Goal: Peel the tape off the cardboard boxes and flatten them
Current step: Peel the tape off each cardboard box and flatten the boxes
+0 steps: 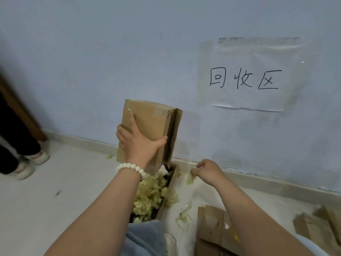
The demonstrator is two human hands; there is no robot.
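My left hand (141, 143) grips a brown cardboard box (153, 119) and holds it upright in front of the wall. Clear tape still runs across the box's top face, and one flap stands open along its right side. My right hand (206, 171) hovers lower and to the right near the skirting board, its fingertips pinching a small crumpled wad of yellowish tape (191, 179). Below the held box, an open box (168, 197) on the floor is filled with several balled-up tape scraps (151, 194).
Flattened cardboard pieces (212, 230) lie at the lower right, more (317, 226) at the far right. Loose tape strips (184, 216) lie on the pale floor. A paper sign (247, 78) is taped to the wall. Another person's legs and shoes (35, 157) stand at the left.
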